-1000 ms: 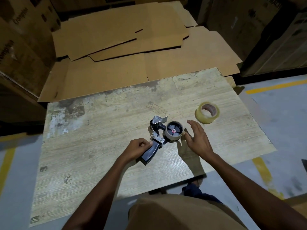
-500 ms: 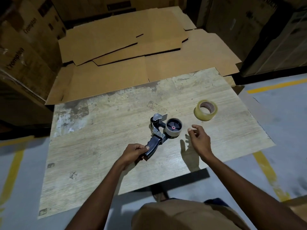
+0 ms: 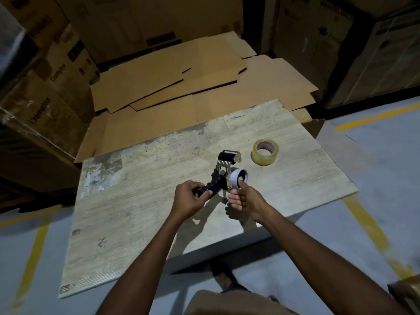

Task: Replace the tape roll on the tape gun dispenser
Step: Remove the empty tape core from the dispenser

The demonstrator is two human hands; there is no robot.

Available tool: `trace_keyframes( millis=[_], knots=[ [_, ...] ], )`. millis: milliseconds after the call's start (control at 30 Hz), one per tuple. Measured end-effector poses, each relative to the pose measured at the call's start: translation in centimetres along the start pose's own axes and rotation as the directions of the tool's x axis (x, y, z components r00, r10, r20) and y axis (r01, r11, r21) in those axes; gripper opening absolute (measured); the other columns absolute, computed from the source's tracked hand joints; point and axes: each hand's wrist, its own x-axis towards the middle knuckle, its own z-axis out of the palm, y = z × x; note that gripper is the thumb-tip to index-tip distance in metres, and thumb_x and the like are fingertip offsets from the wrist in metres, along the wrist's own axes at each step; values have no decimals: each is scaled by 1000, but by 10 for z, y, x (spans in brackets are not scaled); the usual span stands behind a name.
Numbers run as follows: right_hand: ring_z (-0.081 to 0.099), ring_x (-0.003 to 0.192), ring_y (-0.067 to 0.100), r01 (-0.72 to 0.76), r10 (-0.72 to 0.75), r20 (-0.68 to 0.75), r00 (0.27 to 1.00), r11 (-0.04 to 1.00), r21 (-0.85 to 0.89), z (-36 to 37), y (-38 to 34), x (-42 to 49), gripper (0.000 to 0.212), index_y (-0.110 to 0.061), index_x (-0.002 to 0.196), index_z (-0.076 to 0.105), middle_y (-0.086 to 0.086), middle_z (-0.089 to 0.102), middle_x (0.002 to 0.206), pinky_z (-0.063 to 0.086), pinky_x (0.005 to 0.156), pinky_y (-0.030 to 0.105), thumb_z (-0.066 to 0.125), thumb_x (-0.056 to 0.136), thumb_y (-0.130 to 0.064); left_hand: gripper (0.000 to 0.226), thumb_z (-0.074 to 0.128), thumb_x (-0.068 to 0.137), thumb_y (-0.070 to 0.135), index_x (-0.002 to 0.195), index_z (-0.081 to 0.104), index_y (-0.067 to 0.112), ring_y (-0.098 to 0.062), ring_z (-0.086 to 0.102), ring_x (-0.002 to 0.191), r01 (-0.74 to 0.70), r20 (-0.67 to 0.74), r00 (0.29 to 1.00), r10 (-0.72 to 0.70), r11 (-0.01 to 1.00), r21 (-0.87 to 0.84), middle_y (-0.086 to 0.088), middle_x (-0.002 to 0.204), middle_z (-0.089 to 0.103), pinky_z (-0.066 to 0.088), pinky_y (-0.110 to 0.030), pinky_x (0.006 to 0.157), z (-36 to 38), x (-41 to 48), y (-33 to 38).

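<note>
The black tape gun dispenser (image 3: 223, 171) is lifted off the wooden table (image 3: 141, 201), its roller and toothed blade pointing away from me. My left hand (image 3: 189, 200) is closed around its dark handle. A pale, nearly spent tape core (image 3: 237, 179) sits on the gun's hub, and my right hand (image 3: 243, 197) grips it, thumb pressed at the core's open end. A full roll of clear, yellowish tape (image 3: 264, 152) lies flat on the table, to the right of and beyond the gun.
Flattened cardboard sheets (image 3: 181, 87) lie beyond the table's far edge. Stacked cartons (image 3: 45, 92) stand at the left, more at the back right. Grey floor with yellow lines (image 3: 368, 223) surrounds the table. My foot (image 3: 225, 278) shows below the near edge.
My left hand has raised the tape gun off the table and turned it upright. My right hand has moved from beside the gun onto the core on its hub.
</note>
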Motion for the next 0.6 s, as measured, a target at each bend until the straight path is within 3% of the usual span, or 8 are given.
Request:
trace_keyframes(
  millis=[67,300,400,533,600],
  knots=[
    [72,93,24,-31,31,-6,1000,999,-30,-3,1,-5,75,3,126,65,20,74,115,61,68,29,51,98,-65,23,87,81,33,95,84,14,-17,66,64,-7,-10,1000,7,1000,1,1,74,72,56,-39,60,4,-5,7],
    [72,94,31,-141,146,35,989,984,-105,-8,-11,-18,98,0,126,60,19,73,107,61,83,42,52,81,-86,23,92,77,33,88,82,16,-20,66,64,-79,-7,997,79,997,2,1,70,70,53,-40,59,11,-20,26],
    [66,105,39,-195,198,77,977,980,-47,-5,-20,-16,102,3,139,48,25,65,124,57,89,50,57,82,-82,24,93,76,33,91,82,18,-19,67,65,-83,36,996,84,996,-18,2,72,71,56,-42,61,13,-22,31],
    [63,123,40,-226,225,84,971,974,10,-1,-28,-12,87,2,143,41,27,64,131,55,88,51,59,92,-67,28,94,74,35,93,82,18,-20,69,67,-88,92,991,93,995,-56,0,76,72,58,-45,63,11,-21,34],
    [63,123,38,-213,212,69,975,977,10,-1,-27,-9,67,-2,128,50,22,65,125,53,99,50,56,96,-61,27,95,74,32,92,82,16,-20,73,66,-64,141,987,80,992,-112,-1,76,74,60,-48,65,10,-20,35]
  ],
)
